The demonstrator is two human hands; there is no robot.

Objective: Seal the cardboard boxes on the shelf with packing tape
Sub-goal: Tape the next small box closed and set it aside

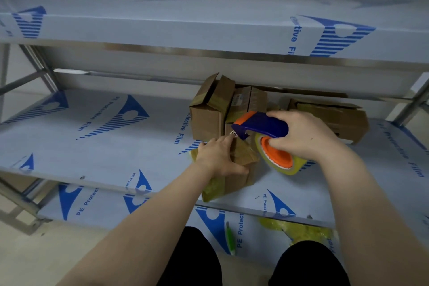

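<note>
Gripping the tape dispenser [262, 126] from above, the right hand [304, 134] is closed around its blue handle, with the orange hub and yellowish roll of packing tape [284, 162] hanging below the palm. The left hand [218, 155] lies open and flat on the top of the nearest cardboard box [236, 169], fingers spread, index finger reaching toward the dispenser's toothed nose, where the loose tape end seems to sit.

That small box stands on the middle shelf [92, 137], near its front edge, and its top and front face already carry glossy tape. Behind it are more boxes: an open-flapped box [209, 109] to the left rear, another box [250, 100] at the back, and a wider box [336, 118] lying to the right, its flaps not fully closed.

The boxes look light and thin-walled, so they would likely slide on the slick protective film and dent under hard pressure; a flat palm on the lid, as now, seems the sensible hold, with pressure over the seam rather than the unsupported middle. The tape is thin, sticky and prone to folding onto itself, so it is best taken by its free end only. The dispenser is rigid and should be held by the handle, clear of the cutting teeth.
</note>
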